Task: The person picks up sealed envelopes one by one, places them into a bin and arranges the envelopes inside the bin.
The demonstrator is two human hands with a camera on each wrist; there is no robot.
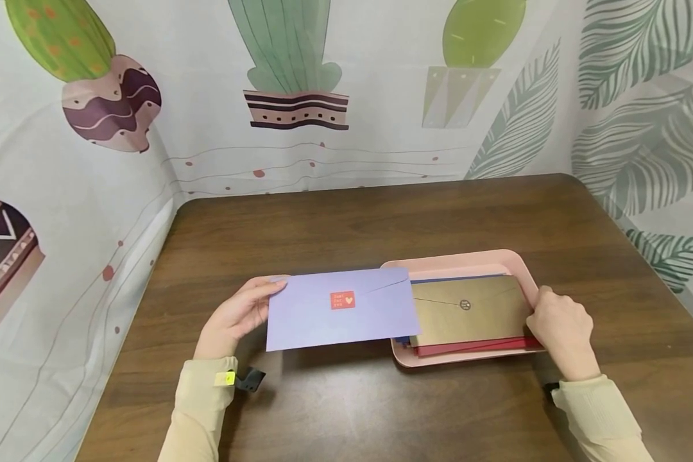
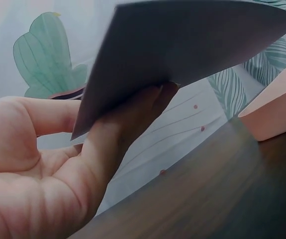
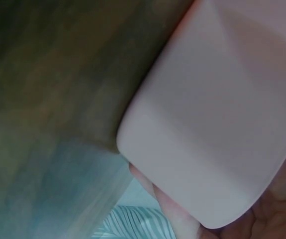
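Note:
My left hand (image 1: 239,314) pinches a lavender envelope (image 1: 306,321) by its left edge, thumb on top and fingers underneath. A small red sticker (image 1: 342,300) with a heart sits on its flap. The envelope's right end overlaps a pink tray (image 1: 453,262) in the head view. In the left wrist view its dark underside (image 2: 182,45) rests on the fingers. My right hand (image 1: 563,330) grips the tray's right end, and the right wrist view shows the fingers (image 3: 177,211) behind the tray wall (image 3: 197,124). Inside the tray a gold envelope (image 1: 487,317) lies over red (image 1: 456,350) and blue envelopes.
The tray stands on a dark wooden table (image 1: 335,231), right of its middle. A curtain (image 1: 381,154) printed with cacti and leaves hangs behind the table and along its left side. A black strap (image 1: 251,380) sticks out from the left sleeve.

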